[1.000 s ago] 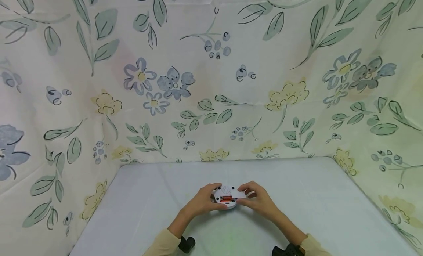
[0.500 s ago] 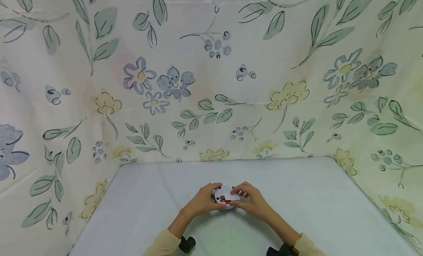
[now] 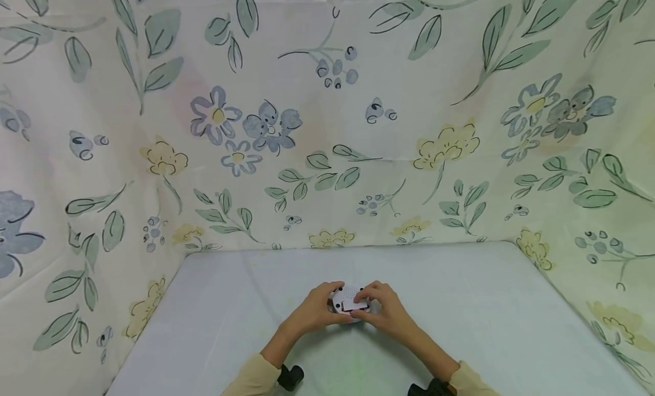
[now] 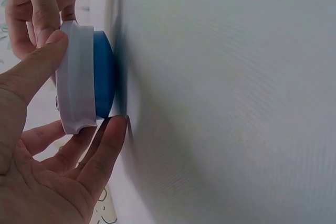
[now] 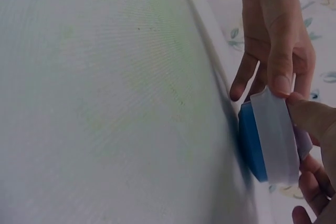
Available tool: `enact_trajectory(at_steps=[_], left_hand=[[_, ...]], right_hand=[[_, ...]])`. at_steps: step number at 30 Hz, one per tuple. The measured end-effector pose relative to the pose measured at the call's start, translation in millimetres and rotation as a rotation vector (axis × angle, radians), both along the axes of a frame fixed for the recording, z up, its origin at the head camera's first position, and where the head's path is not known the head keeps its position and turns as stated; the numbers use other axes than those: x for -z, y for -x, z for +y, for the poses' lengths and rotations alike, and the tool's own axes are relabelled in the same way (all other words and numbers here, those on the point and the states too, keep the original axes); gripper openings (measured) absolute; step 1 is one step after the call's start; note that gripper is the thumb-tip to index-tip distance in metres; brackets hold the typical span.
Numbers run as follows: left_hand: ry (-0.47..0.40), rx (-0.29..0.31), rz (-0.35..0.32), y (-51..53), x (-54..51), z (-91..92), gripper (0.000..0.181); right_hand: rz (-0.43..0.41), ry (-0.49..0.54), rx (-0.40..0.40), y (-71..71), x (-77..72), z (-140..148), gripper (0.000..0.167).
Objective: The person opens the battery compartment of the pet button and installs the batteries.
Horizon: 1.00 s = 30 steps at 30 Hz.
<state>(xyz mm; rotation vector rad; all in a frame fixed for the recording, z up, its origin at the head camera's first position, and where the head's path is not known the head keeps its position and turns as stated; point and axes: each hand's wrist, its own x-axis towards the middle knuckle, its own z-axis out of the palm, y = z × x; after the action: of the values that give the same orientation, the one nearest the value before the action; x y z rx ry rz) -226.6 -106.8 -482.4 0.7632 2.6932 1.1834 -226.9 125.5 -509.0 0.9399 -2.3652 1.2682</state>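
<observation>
A round white device with a perforated speaker patch (image 3: 350,292) and small dark feet lies back side up on the table. Its other side is blue (image 4: 104,74), seen edge-on in both wrist views. My left hand (image 3: 313,307) grips the device's rim between thumb and fingers from the left. In my right hand (image 3: 387,309), thumb and fingertips pinch a white battery cover (image 5: 303,142) at the device's back. The cover lies over most of the battery compartment; a thin red-orange strip of the batteries shows at its edge. The cover's far right part is hidden by the fingers.
A white-covered table (image 3: 245,339) spreads around the hands. Floral cloth (image 3: 327,129) hangs behind it and along both sides. A black wrist camera (image 3: 290,378) sits below the left forearm, and another (image 3: 432,387) below the right.
My right hand has moved left with the battery cover, which slid from the device's right side across the compartment, hiding most of the batteries. The left hand has kept its grip on the device.
</observation>
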Motion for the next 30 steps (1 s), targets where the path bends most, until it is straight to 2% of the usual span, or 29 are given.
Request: enact_trajectory(at_steps=[6,18,23,30], left_hand=[[-0.002,0.000,0.008,-1.3,-2.5,0.5,0.082],[0.002,-0.015,-0.019,-1.5,-0.7,1.3,0.081],[0.022,-0.025,-0.016,-2.3,-1.6,1.4,0.082],[0.010,-0.017,-0.020,-1.9,-0.9,1.0,0.083]], right_hand=[[-0.023,-0.012,0.035,-2.6,-1.6,-2.2,0.023],[-0.017,-0.061,0.049,-5.4,-0.9,-1.9,0.020],[-0.002,-0.089,0.048,-5.5,-0.9,-0.3,0.019],[0.047,-0.054,0.036,-6.9,0.9,-0.8,0.021]])
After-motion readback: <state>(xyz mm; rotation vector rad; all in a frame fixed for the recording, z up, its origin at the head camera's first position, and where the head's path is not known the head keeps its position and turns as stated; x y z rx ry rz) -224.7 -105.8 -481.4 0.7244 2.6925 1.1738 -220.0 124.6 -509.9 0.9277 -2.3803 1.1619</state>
